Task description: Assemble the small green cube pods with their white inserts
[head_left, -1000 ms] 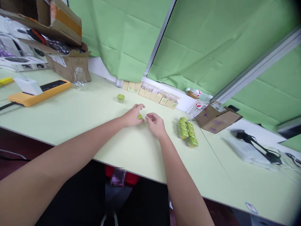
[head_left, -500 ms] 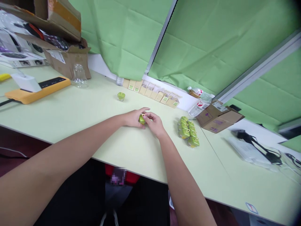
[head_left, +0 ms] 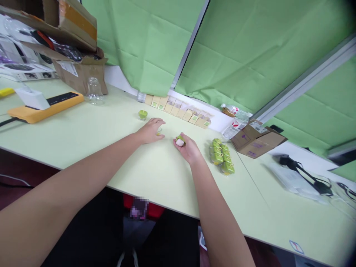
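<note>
My left hand (head_left: 151, 131) curves around a small clear cup (head_left: 159, 131) with a yellowish patch at its base; most of the cup is hidden by the fingers. In my right hand (head_left: 189, 147), fingers are wrapped round a small green lid-like piece (head_left: 180, 140) with a white face toward me. Just behind my left hand stands a small green-and-clear cup (head_left: 142, 114). To the right of my right hand, several clear jars with green tops and pale yellow loops (head_left: 222, 155) stand together in two rows.
A row of small cardboard boxes (head_left: 180, 109) lines the wall. An orange power strip (head_left: 46, 107) and a clear bottle (head_left: 94, 91) are at the left, beside an opened carton (head_left: 80, 74). At the right are another carton (head_left: 253, 139) and plastic bottles (head_left: 236, 113).
My hands were together on one green-topped jar and are now apart. The left moved left and back with the clear cup; the right moved slightly right, holding the green piece.
</note>
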### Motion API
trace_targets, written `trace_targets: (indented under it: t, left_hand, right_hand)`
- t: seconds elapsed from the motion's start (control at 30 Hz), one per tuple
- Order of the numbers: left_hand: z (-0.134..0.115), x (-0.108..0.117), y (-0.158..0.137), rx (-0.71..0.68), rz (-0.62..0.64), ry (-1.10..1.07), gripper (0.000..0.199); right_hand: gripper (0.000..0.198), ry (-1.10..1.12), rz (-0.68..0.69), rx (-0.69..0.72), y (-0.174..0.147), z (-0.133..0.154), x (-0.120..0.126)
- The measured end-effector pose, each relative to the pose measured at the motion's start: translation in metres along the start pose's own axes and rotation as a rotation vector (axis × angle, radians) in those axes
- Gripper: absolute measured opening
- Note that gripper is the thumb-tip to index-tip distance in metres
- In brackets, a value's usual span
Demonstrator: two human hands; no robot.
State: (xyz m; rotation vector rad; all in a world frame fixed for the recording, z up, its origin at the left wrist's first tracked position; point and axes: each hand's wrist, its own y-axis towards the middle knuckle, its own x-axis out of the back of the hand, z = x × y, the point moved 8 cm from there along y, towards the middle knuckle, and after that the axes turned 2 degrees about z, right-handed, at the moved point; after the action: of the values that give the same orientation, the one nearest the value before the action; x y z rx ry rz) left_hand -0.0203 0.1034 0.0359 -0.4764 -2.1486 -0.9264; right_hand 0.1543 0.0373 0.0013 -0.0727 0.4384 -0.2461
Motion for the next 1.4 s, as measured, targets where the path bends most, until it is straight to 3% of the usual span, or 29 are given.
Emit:
trace_targets:
  t: [0.1,0.23,0.5,0.67,0.9,1.23,1.4]
  left_hand:
    - [-0.036,0.005,-0.005,-0.134,0.033,-0.059,0.064]
    - [-0.06,-0.004,-0.008,-0.174,0.156,-0.227,0.057]
    - [-0.057,-0.011,-0.006,-0.199,0.174,-0.361,0.047]
    - [-0.056,-0.011,-0.005,-0.166,0.174,-0.426,0.05]
    - [-0.038,-0.026,-0.005,-0.005,0.338,-0.592,0.059]
    - [-0.047,-0.028,-0.004,-0.018,0.302,-0.63,0.055]
    - [-0.056,-0.029,-0.004,-0.052,0.347,-0.684,0.05]
  right_hand:
    - [0.021,-0.068,0.151,-0.016,-0.006,-0.006,-0.016]
    - [0.021,-0.154,0.19,-0.043,-0.011,-0.011,-0.021]
    - [0.023,-0.261,0.306,-0.138,-0.014,-0.018,-0.028]
    - [0.021,-0.328,0.286,-0.136,-0.013,-0.017,-0.025]
    - [0.014,-0.343,0.254,-0.223,-0.013,-0.021,-0.022]
    - [0.011,-0.39,0.138,-0.242,-0.013,-0.02,-0.022]
    - [0.012,-0.425,0.103,-0.244,-0.013,-0.02,-0.023]
